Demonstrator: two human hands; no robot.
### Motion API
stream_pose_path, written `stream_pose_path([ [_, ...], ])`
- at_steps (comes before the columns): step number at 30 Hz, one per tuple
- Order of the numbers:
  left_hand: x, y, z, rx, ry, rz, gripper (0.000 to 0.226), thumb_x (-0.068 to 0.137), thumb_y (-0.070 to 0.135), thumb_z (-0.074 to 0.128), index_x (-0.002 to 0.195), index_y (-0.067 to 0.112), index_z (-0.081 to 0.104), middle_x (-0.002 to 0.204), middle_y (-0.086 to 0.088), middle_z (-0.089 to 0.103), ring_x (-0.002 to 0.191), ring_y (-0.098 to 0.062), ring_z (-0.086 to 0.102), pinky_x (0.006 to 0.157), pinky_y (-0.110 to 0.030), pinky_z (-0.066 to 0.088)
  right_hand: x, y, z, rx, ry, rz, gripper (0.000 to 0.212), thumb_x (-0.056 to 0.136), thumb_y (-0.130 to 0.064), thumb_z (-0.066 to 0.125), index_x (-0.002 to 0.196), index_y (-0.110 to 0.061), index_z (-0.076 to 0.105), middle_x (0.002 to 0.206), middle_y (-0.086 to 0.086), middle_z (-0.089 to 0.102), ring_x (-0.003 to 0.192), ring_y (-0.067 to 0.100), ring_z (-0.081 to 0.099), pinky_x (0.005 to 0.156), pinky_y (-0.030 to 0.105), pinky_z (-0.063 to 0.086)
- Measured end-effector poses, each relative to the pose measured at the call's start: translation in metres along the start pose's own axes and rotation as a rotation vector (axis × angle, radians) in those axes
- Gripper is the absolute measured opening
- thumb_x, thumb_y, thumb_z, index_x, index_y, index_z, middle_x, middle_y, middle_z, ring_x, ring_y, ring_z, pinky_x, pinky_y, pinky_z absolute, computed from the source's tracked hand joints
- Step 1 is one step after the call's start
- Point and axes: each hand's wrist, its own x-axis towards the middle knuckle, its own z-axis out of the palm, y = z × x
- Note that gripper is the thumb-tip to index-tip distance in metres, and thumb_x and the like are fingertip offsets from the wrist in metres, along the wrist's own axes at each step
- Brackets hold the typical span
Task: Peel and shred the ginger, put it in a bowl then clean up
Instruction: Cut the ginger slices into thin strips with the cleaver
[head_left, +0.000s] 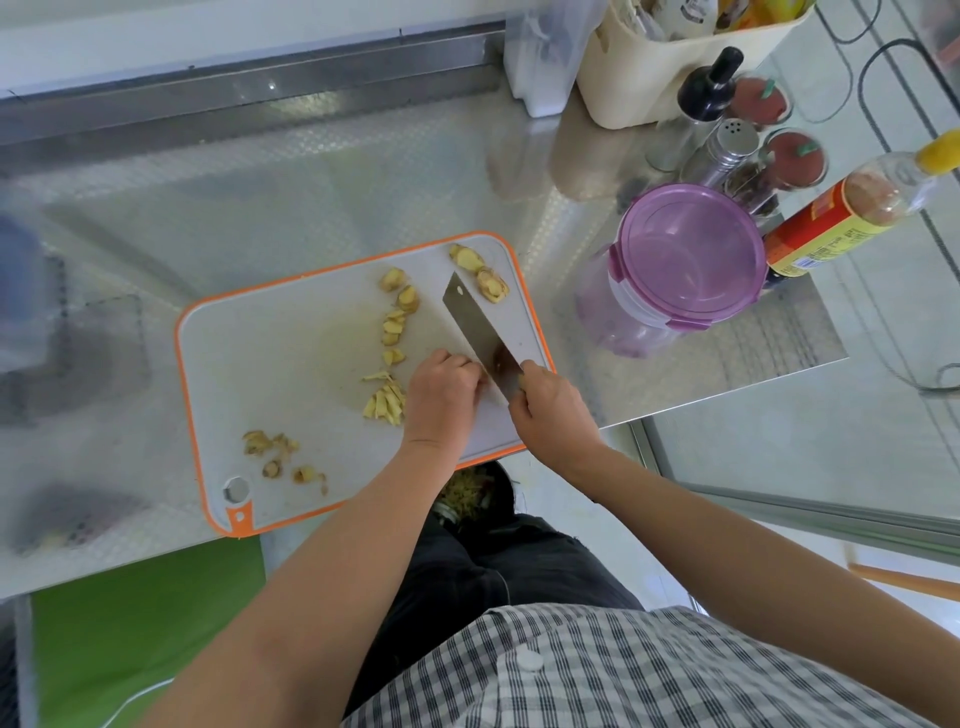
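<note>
A white cutting board with an orange rim (270, 374) lies on the steel counter. My right hand (550, 410) grips the handle of a cleaver (475, 332), blade angled toward the board's far right corner. My left hand (441, 395) sits curled against the blade's left side, holding down ginger that it hides. Ginger shreds (385, 404) lie just left of that hand. Ginger slices (395, 325) run in a line up the board. Unpeeled ginger chunks (480, 273) sit at the far right corner. Peel scraps (275, 454) lie near the board's front left.
A purple-lidded container (685, 260) stands right of the board. Behind it are a sauce bottle (852, 208), shakers (727, 145), spice jars (795, 158) and a cream tub (670, 67). The counter edge runs just below the board; a bin with scraps (467, 493) sits beneath.
</note>
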Motion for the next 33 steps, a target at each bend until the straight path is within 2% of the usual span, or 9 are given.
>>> stream_pose_path([
  [3,0.0,0.0,-0.001,-0.021,0.013,-0.01,0.013,0.064,0.002,0.081,0.063,0.011,0.072,0.057,-0.001,0.063,0.063,-0.025,0.055,0.048,-0.026,0.041,-0.004,0.001,-0.008,-0.002,0.004,-0.016,0.022,0.088,-0.004,0.039,0.073,-0.013,0.027,0.064,-0.002,0.031,0.061,0.026,0.035,0.048,0.03,0.018],
  [6,-0.001,0.0,0.0,-0.026,0.012,-0.038,0.011,0.068,0.005,0.08,0.064,0.009,0.071,0.059,-0.001,0.064,0.069,-0.025,0.054,0.048,-0.029,0.042,-0.007,0.0,-0.012,-0.04,-0.032,-0.018,0.023,0.089,-0.005,0.039,0.071,-0.014,0.027,0.066,-0.002,0.031,0.062,0.026,0.035,0.047,0.028,0.017],
  [10,-0.002,0.001,-0.001,-0.022,0.051,-0.024,0.008,0.068,0.007,0.081,0.066,0.01,0.073,0.059,0.0,0.063,0.071,-0.027,0.05,0.051,-0.028,0.038,-0.007,0.001,-0.012,-0.042,-0.041,-0.016,0.024,0.088,-0.005,0.039,0.07,-0.014,0.026,0.066,0.0,0.032,0.063,0.026,0.036,0.048,0.029,0.02],
  [18,-0.002,0.001,0.0,-0.055,0.04,-0.066,0.006,0.068,0.007,0.081,0.067,0.007,0.075,0.059,-0.003,0.066,0.072,-0.028,0.054,0.051,-0.033,0.046,-0.006,0.001,-0.011,-0.049,-0.069,-0.008,0.015,0.088,-0.005,0.04,0.076,-0.009,0.032,0.067,0.001,0.033,0.065,0.027,0.039,0.055,0.033,0.028],
  [25,-0.004,0.0,0.006,-0.092,0.045,-0.094,0.005,0.07,0.005,0.078,0.066,0.006,0.074,0.059,-0.003,0.065,0.074,-0.028,0.054,0.05,-0.033,0.046,-0.004,0.0,-0.007,-0.045,-0.072,0.015,0.032,0.087,-0.004,0.04,0.064,-0.017,0.021,0.064,0.0,0.031,0.059,0.019,0.03,0.047,0.028,0.019],
  [29,-0.005,-0.001,0.006,-0.112,0.041,-0.091,0.007,0.07,0.003,0.076,0.065,0.005,0.073,0.058,-0.004,0.064,0.072,-0.027,0.054,0.049,-0.03,0.043,0.0,0.0,0.001,-0.038,-0.072,0.035,0.029,0.086,-0.004,0.041,0.065,-0.016,0.024,0.065,0.0,0.031,0.065,0.024,0.035,0.048,0.028,0.019],
  [33,-0.004,0.0,0.005,-0.111,0.037,-0.103,0.014,0.068,0.0,0.077,0.059,0.005,0.068,0.055,-0.004,0.061,0.069,-0.026,0.053,0.047,-0.03,0.043,0.0,-0.002,0.007,-0.072,-0.058,0.012,0.012,0.089,-0.005,0.04,0.08,-0.009,0.034,0.079,0.005,0.041,0.07,0.028,0.042,0.058,0.034,0.029],
])
